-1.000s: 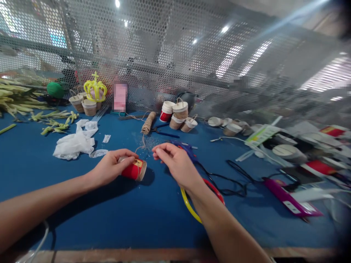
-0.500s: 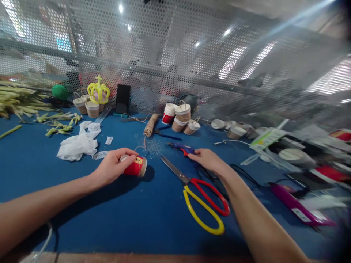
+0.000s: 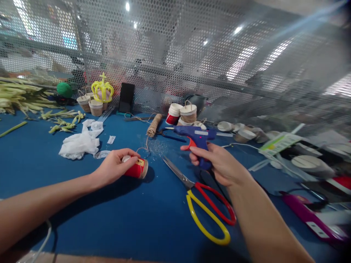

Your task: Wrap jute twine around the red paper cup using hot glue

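Observation:
My left hand (image 3: 116, 166) is closed round a small red paper cup (image 3: 136, 168) lying on its side, with twine at its brown end. That twine runs back to a roll of jute twine (image 3: 154, 125). In my right hand (image 3: 216, 160) is a blue glue gun (image 3: 196, 133), held by its handle above the table, nozzle pointing left and a finger at the red trigger. Below it lie large scissors (image 3: 188, 182) with one red and one yellow handle, blades pointing at the twine.
Small twine-wrapped cups (image 3: 188, 113) stand at the back by a perforated metal screen (image 3: 153, 47). White lace (image 3: 79, 143), a yellow crown (image 3: 102, 89) and a black phone (image 3: 126, 98) are to the left. A purple power strip (image 3: 309, 219) lies at right on the blue table (image 3: 115, 223).
My right hand has lifted the glue gun off the table and now grips it upright by the handle. My left hand stays on the red cup. The view has shifted slightly.

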The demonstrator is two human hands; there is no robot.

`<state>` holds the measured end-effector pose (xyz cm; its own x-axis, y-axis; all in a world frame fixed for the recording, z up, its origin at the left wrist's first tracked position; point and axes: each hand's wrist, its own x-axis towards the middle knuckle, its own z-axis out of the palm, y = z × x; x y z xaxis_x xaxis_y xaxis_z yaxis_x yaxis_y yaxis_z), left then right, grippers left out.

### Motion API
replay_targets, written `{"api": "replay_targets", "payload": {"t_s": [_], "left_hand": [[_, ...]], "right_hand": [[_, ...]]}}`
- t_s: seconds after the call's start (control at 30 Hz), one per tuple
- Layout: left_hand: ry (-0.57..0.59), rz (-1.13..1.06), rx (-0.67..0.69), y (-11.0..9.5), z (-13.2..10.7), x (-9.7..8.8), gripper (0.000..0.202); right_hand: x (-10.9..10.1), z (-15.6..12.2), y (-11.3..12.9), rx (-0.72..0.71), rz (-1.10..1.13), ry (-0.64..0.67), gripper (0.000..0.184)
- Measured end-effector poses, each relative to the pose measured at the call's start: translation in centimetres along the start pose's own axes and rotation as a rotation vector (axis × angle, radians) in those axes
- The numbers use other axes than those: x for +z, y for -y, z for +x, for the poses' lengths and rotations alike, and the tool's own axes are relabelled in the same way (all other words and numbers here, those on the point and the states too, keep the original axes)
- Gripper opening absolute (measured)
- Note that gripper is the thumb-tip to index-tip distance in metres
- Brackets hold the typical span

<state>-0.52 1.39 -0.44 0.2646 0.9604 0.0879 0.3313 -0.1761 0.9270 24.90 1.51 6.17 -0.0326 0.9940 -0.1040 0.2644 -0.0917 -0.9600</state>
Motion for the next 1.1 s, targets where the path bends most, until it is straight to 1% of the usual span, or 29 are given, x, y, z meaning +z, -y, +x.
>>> {"api": "replay_targets", "payload": {"t_s": [0.1, 0.2, 0.3, 0.47, 0.6, 0.87, 1.1], "left_hand": [[-0.006, 0.005, -0.012, -0.1, 0.1, -0.1, 0.024], [0.003, 0.001, -0.035, -0.3, 0.2, -0.3, 0.024], [0.009, 0.007, -0.049, -0.4, 0.4, -0.5, 0.024], [0.013, 0.014, -0.057, -0.4, 0.5, -0.6, 0.024], [0.006, 0.000, -0.056, -0.4, 0.6, -0.6, 0.023], [0.009, -0.040, -0.085, -0.6, 0.7, -0.4, 0.021], [0.005, -0.037, -0.086, -0.5, 0.6, -0.5, 0.021]], "right_hand": [[1.5, -1.3, 0.5, -0.029, 0.005, 0.101, 0.018], [2.5, -2.1, -0.1, -0.017, -0.016, 0.164, 0.019], [3.1, -2.9, -0.6, -0.016, -0.072, 0.204, 0.022], [3.8, -4.0, -0.9, -0.042, -0.338, 0.162, 0.018], [4.5, -4.5, -1.2, -0.138, -0.522, 0.114, 0.012], [4.9, -4.4, -1.9, -0.294, -0.527, 0.085, 0.006], [5.0, -4.7, -1.9, -0.309, -0.620, 0.085, 0.008]]}}
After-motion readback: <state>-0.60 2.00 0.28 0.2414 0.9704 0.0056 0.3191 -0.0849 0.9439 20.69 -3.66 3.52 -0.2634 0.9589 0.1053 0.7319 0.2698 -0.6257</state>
